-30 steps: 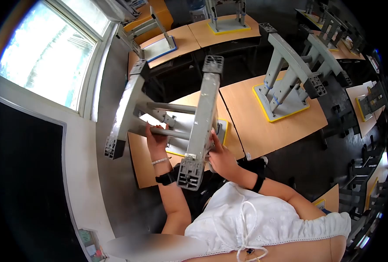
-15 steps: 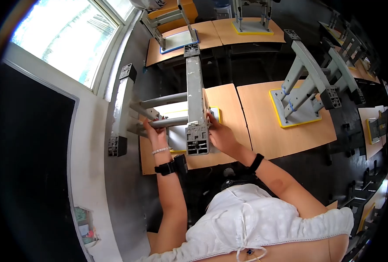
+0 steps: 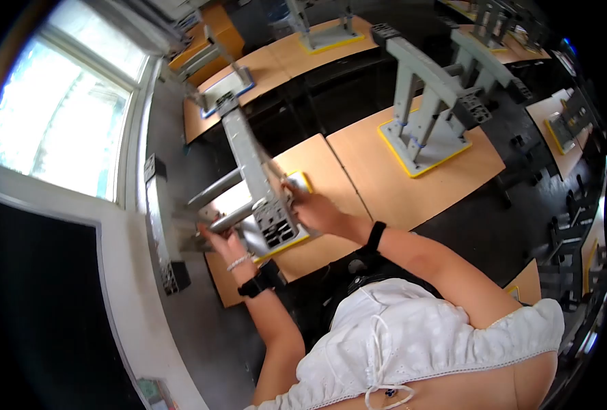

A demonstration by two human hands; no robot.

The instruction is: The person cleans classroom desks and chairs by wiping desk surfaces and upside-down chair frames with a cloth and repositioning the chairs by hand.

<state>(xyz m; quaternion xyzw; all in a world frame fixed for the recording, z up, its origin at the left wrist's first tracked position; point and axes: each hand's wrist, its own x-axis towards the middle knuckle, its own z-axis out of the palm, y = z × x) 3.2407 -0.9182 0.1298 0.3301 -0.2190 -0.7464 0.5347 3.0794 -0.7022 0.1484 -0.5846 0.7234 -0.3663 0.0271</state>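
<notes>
An upside-down stool (image 3: 243,154) with grey metal legs and black foot caps stands before me, its yellow-edged seat (image 3: 299,179) on or just above a wooden desk. My left hand (image 3: 223,244) reaches in below the crossbars at the left leg frame, its fingers closed against the metal and slightly blurred. Around the right leg frame, behind the foot bar, my right hand (image 3: 315,210) is closed; its fingertips are partly hidden by the frame.
A second upturned stool (image 3: 423,133) stands on the adjoining desk (image 3: 447,198) at right. More upturned stools, including a blue-edged one (image 3: 225,90), are on desks behind. The wall (image 3: 136,280) and window (image 3: 57,113) run close along the left.
My view has turned, so the desks and stools appear shifted left and tilted. Both hands stay on the same stool; whether it has moved on the desk, I cannot tell.
</notes>
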